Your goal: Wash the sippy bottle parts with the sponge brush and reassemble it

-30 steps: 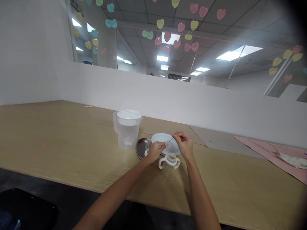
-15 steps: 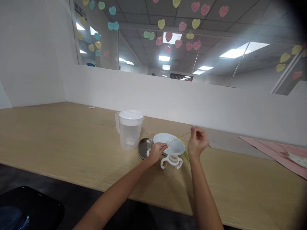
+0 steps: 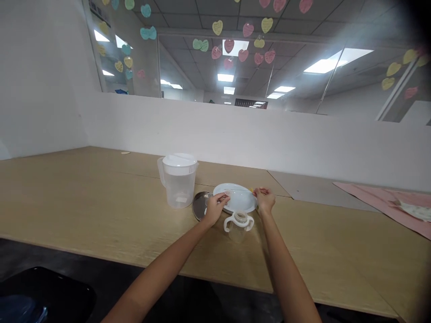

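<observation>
My left hand (image 3: 214, 207) is closed in a pinch on a small clear piece (image 3: 226, 194), held over the near left edge of a white plate (image 3: 239, 202). My right hand (image 3: 265, 200) rests at the plate's right edge with its fingers curled together. What they hold is too small to make out, and a bit of yellow (image 3: 251, 190) shows just beside them. In front of the plate, between my two hands, stands a clear cup with a white two-handled collar (image 3: 238, 221). Neither hand touches it.
A clear lidded jug (image 3: 178, 180) stands left of the plate, with a round metal dish (image 3: 199, 206) between them. The wooden table (image 3: 84, 197) runs to a white partition behind. A pink cloth (image 3: 387, 207) lies far right, a grey mat (image 3: 313, 190) beside it.
My right hand, raised and pulled away to the right with a thin wire half a second ago, has dropped to the plate's right edge. The left hand has stayed in place.
</observation>
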The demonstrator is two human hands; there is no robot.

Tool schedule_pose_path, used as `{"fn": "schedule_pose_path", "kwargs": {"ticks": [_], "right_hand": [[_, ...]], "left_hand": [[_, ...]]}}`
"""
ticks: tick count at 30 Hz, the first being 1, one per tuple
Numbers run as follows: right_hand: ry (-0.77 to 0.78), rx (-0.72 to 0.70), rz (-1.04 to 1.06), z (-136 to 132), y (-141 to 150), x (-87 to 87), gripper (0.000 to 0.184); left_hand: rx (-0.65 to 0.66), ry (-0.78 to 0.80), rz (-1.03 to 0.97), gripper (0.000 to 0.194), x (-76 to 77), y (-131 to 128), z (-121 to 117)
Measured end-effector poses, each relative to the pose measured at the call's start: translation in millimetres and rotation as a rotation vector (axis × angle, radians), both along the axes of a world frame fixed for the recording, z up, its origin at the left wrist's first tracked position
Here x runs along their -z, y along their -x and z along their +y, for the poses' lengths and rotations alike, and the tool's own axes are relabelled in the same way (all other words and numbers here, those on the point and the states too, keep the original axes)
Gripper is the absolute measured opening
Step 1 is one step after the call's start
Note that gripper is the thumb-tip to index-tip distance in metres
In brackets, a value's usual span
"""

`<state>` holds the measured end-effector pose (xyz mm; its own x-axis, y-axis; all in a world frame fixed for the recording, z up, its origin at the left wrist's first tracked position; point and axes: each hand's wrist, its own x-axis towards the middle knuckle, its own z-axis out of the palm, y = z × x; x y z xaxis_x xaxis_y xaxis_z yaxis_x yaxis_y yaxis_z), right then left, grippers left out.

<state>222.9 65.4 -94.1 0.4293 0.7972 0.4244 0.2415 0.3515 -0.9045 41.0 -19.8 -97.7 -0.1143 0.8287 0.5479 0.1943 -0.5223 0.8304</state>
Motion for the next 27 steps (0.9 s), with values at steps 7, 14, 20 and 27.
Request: {"fn": "schedule_pose_path", "kwargs": {"ticks": [7,14,20,27], "right_hand": [[0.024,-0.162,-0.423,-19.9,10.9,-9.7,0.012],[0.059,-0.891,-0.235,-40.1,40.1,-18.5,0.026],[0.044,-0.887,-0.129,-32.8,36.5,-14.2,0.025],[0.019,-0.437,-0.773,-31.0,15.3,-9.9,0.012]], "left_hand": [[-0.007,-0.011,-0.083,0.018,4.2,-1.4,2.6],[-0.145,-0.057,0.091,0.018,-0.5,1.3,-5.2],[-0.126,-0.179,0.328,0.023,-1.9,3.7,-9.7],[-0.499,0.158,-0.268,0.028,7.0,18.7,12.2]]}}
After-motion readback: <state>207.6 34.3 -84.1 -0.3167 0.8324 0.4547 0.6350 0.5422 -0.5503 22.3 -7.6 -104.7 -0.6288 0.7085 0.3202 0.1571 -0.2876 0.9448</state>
